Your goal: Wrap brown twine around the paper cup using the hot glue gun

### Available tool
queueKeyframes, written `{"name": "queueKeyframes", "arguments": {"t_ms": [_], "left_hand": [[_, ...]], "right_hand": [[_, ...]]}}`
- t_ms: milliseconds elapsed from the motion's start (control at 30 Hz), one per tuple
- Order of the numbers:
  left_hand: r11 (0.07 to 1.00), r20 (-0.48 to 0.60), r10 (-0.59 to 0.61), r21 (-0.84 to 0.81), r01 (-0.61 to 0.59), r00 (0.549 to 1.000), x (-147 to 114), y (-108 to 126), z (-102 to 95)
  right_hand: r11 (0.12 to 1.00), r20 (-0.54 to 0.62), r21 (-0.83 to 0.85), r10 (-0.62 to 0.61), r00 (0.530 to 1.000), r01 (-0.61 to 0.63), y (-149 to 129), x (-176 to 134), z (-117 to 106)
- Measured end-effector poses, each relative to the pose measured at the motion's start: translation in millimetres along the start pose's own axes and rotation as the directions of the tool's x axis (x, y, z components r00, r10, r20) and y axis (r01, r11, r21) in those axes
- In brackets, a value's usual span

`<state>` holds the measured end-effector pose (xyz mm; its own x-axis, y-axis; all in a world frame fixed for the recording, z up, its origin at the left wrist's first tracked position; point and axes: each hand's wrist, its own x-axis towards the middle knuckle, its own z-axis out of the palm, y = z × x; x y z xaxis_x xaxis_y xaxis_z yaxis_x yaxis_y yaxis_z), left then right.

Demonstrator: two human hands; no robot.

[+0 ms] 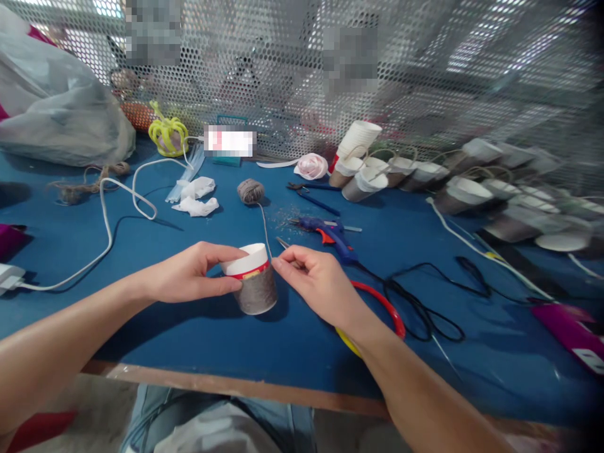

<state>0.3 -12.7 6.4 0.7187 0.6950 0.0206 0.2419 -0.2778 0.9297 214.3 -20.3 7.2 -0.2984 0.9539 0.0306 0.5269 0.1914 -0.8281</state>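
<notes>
My left hand [202, 272] grips a paper cup [257, 292] from its left side, fingers at the rim and thumb on the outside. Grey yarn covers the cup's lower part; a red band and a white rim show above. My right hand [314, 274] is closed at the cup's right edge, pinching the grey yarn [265, 226]. That strand runs back to a small grey yarn ball [250, 191] on the table. Pointed metal tips, perhaps of scissors, stick out beside the right fingers; a red and yellow ring-shaped handle [384, 302] shows behind the wrist.
A blue glue gun [330, 234] lies right of the yarn, with pliers [316, 195] behind it. Several wrapped cups with handles [465, 194] stand at the back right. White cables [111, 233], glue sticks [186, 176] and a plastic bag [61, 107] occupy the left.
</notes>
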Motion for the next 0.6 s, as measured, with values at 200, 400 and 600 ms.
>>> {"name": "queueKeyframes", "arguments": {"t_ms": [200,400,600], "left_hand": [[0.999,0.022,-0.025,-0.043,0.026,0.999,1.7,2.1,-0.1],[1.000,0.034,-0.011,-0.023,0.011,0.999,2.6,-1.5,-0.8],[1.000,0.042,-0.015,-0.006,0.015,0.999,2.6,-3.2,-1.6]], "right_hand": [[0.999,0.036,-0.026,0.026,0.999,-0.025,-0.2,0.2,0.4],[0.999,0.038,-0.032,0.017,0.999,-0.016,1.0,1.6,1.6],[0.998,0.040,-0.063,0.015,0.999,-0.012,2.4,2.0,3.2]]}}
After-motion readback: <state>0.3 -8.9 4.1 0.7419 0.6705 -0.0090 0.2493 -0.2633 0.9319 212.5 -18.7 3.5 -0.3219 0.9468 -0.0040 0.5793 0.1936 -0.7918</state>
